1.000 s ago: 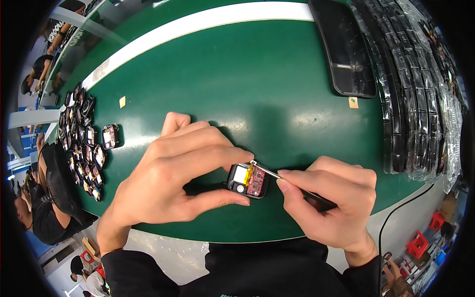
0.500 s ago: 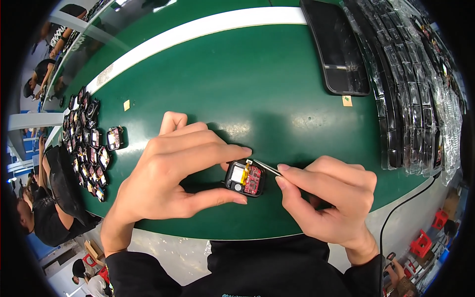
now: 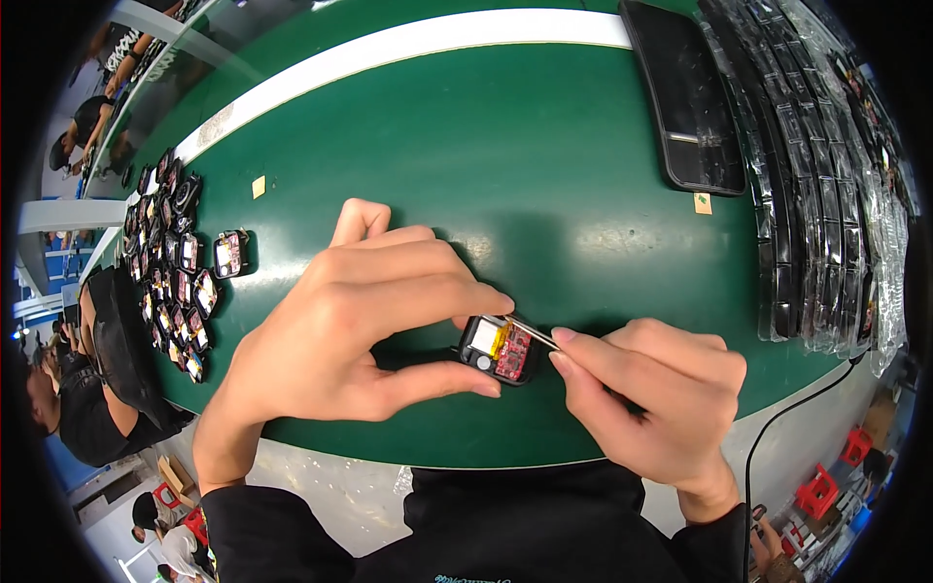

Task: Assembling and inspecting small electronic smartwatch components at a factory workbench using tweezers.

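Note:
My left hand (image 3: 355,311) grips a small black watch case (image 3: 468,358) between its thumb and fingers, just above the green table. The case's open side faces up. Inside are a white block (image 3: 483,336), yellow tape (image 3: 499,342) and a red circuit board (image 3: 513,356). My right hand (image 3: 661,394) pinches slim metal tweezers (image 3: 537,334) between thumb and forefinger. Their tip reaches the case's upper edge, close to my left forefinger, where the exact contact is hard to make out.
Many similar open watch cases (image 3: 180,282) crowd the table's left side, with one case (image 3: 231,254) apart. A black phone (image 3: 685,107) lies at the far right beside stacked clear plastic trays (image 3: 807,185). A black cable (image 3: 777,418) hangs at the right edge. Other people sit at left.
The tweezers' tip has come further over the case's upper edge. A small white tab that stood out there no longer shows. The whole view has shifted slightly.

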Available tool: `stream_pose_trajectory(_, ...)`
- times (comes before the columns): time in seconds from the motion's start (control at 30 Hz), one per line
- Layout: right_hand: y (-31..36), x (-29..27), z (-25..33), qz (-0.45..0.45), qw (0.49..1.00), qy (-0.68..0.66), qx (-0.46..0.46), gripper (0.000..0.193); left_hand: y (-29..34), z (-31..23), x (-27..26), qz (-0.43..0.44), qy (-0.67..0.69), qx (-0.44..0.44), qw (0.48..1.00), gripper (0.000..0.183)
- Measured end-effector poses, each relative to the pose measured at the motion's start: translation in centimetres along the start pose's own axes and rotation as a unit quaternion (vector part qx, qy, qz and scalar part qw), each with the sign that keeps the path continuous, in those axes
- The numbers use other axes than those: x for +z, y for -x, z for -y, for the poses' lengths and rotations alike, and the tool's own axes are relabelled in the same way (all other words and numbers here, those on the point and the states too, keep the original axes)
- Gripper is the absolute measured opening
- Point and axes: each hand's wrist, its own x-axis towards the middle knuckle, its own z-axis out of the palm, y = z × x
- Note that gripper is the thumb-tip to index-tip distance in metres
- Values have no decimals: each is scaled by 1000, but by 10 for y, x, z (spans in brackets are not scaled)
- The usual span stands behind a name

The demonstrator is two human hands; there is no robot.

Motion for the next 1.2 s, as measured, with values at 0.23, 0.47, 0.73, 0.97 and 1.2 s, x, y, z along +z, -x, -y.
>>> stream_pose_trajectory(0.23,-3,-7,1,41,995,-69,55,23,-1,12,-4,16,28,37,999,59)
stream_pose_trajectory(0.47,-3,-8,0,55,994,-71,55,22,-2,13,-4,30,36,44,998,59)
stream_pose_trajectory(0.73,-3,-8,1,60,993,-80,61,21,-3,9,-2,29,41,36,998,55)
stream_pose_trajectory(0.97,-3,-7,3,56,992,-83,76,21,-3,8,-3,26,15,61,998,51)
stream_pose_trajectory(1.2,-2,-8,2,70,990,-84,92,20,-3,9,-2,31,35,48,998,49)
